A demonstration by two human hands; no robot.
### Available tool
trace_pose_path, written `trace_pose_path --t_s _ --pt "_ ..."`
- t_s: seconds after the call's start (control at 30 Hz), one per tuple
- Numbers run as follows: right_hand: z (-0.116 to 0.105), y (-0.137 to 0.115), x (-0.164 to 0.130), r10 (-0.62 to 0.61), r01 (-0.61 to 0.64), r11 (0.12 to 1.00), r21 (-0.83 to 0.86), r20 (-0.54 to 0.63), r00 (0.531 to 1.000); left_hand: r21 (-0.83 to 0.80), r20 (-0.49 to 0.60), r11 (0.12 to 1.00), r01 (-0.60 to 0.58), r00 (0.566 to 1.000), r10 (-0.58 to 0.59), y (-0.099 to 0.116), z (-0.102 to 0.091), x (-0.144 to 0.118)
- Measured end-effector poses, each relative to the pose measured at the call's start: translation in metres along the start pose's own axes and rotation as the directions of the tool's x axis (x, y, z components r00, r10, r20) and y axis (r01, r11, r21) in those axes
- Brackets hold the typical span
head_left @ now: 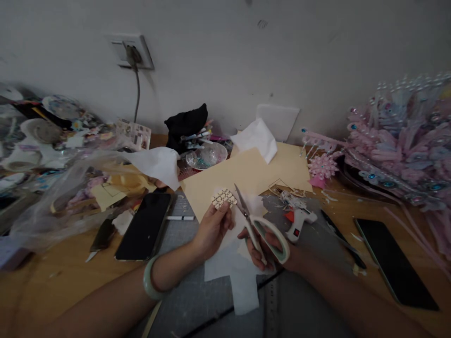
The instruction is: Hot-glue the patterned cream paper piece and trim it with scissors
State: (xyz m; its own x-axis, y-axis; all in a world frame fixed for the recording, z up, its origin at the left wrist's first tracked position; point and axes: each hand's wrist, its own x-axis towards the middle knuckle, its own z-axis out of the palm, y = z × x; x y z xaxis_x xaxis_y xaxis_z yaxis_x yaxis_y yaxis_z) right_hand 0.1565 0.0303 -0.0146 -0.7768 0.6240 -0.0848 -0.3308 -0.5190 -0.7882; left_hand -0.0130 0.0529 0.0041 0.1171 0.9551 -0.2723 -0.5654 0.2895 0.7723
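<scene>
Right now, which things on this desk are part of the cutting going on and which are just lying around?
In use: left hand holding patterned paper piece; right hand holding scissors.

Lying about: glue gun, two phones, pen, pink headdress.

My phone point(145, 225) sits left on the surface point(52, 281), glue gun point(299, 218) right, pink headdress point(405, 141) beyond it.

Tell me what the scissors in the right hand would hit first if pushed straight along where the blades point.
Probably the patterned paper piece pinched in the left hand. The scissors in the right hand point up and left, tips just beside it. Beyond lies the cream sheet; depth is hard to judge.
</scene>
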Motion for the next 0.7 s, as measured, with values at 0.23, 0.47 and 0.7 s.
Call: trace_pose_path --t_s 0.23,0.47,0.7 --pt "0.0011 0.0028 0.0034 0.032 -0.037 0.997 -0.073 -0.063 0.998 0.032 0.031 0.999 0.019 0.999 -0.020 0.0012 0.0014 -0.0019" --pt "0.0002 0.0038 0.0047 0.025 -0.031 0.994 -0.107 -0.052 0.998 0.019 0.058 0.999 0.041 0.997 -0.042 0.0016 0.0004 -0.0021" --pt "0.0054 0.0006 0.0046 0.045 -0.052 0.994 -0.098 -0.075 0.996 0.027 -0.006 0.999 -0.046 0.999 0.046 0.0003 -0.0006 -0.0004"
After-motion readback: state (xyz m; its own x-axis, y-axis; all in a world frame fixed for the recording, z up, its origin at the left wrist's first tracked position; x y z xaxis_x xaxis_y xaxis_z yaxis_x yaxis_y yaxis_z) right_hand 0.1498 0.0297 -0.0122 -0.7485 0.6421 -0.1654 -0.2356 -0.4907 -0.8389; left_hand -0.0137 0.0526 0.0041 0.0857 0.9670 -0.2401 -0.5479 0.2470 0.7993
